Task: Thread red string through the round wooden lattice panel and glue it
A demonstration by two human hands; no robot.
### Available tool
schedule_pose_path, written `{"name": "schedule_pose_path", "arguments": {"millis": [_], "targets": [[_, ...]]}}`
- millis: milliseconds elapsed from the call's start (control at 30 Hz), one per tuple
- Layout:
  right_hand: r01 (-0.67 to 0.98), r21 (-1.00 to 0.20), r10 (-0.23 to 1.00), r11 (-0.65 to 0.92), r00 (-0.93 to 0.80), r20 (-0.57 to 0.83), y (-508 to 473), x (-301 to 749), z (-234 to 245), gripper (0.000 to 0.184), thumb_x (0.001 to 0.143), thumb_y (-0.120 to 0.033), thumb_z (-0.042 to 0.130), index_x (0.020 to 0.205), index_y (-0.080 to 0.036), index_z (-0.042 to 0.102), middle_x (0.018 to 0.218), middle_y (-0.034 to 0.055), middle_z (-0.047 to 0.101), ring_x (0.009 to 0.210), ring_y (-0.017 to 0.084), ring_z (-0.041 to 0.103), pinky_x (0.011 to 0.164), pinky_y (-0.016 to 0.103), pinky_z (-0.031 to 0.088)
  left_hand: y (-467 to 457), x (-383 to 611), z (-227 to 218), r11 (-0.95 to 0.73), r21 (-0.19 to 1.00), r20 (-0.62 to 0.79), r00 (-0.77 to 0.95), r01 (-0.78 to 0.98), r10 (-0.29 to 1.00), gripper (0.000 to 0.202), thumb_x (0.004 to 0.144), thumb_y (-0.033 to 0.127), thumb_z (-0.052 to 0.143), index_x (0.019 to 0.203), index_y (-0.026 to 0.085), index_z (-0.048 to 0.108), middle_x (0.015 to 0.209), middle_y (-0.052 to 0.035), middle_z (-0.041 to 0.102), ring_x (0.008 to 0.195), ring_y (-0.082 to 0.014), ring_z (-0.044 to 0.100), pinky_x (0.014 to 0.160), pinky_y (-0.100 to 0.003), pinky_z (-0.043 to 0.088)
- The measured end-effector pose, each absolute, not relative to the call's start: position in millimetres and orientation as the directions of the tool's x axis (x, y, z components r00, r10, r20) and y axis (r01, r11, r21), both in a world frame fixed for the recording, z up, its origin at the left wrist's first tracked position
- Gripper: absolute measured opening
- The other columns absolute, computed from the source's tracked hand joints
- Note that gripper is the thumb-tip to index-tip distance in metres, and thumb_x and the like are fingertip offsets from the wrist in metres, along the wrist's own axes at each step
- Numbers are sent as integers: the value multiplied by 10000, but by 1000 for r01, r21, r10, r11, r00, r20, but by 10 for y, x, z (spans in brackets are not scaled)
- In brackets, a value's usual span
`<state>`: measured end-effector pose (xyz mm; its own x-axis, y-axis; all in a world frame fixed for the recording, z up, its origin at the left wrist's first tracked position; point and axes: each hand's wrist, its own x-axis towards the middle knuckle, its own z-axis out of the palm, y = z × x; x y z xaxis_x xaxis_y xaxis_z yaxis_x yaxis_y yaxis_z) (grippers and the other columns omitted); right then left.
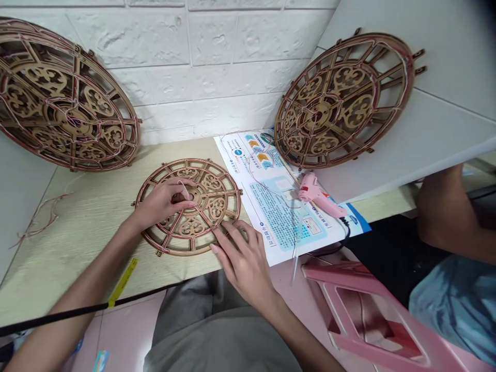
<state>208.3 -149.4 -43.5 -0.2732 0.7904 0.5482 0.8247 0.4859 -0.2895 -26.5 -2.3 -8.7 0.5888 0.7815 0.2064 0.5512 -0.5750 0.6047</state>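
Observation:
A round brown openwork disc (pixel 190 243) with spokes and scroll cut-outs lies flat on the desk, reddish wire running along its rings and spokes. Over its hub is my left hand (pixel 165 204), thumb and fingers pinched on a thin pale pink wire (pixel 183 188) that curves up in a small loop. My right hand (pixel 244 256) rests on the disc's near right rim, fingers stretched out and slightly apart. Whether anything lies beneath those fingertips is hidden.
Similar wired discs lean at the left (pixel 73 116) and right (pixel 344 98). A pink glue gun (pixel 320 195) lies on a printed sheet (pixel 277 237) with loose wire. More wires (pixel 48 217) lie at left. A pink stool (pixel 368 310) and another person's arm (pixel 445 217) are at right.

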Motion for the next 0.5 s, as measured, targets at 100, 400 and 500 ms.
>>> {"name": "schedule_pose_path", "arguments": {"millis": [100, 400, 500], "targets": [[821, -295, 791, 489, -274, 547, -1498, 2084, -440, 301, 1046, -274, 530, 1297, -165, 656, 1306, 79, 670, 1192, 292, 490, 976, 420, 388, -21, -265, -104, -663, 493, 275, 622, 563, 733, 375, 948, 539, 612, 872, 186, 715, 1326, -104, 655, 1307, -249, 566, 1155, -439, 408], [822, -303, 796, 483, -268, 543, -1501, 2078, -440, 309, 1051, -286, 518, 1301, -163, 652, 1316, 78, 665, 1203, 289, 485, 979, 418, 381, -21, -288, -132, -701, 411, 282, 650, 583, 706, 301, 982, 454, 587, 884, 185, 678, 1369, -96, 620, 1400, -272, 472, 1195, -493, 344], [827, -296, 802, 478, -273, 532, -1503, 2076, -430, 313, 1049, -286, 520, 1305, -167, 655, 1319, 81, 664, 1199, 286, 490, 977, 413, 387, 7, -307, -151, -696, 452, 284, 649, 558, 706, 308, 983, 471, 588, 900, 191, 685, 1367, -91, 627, 1397, -268, 482, 1208, -500, 331]]}}
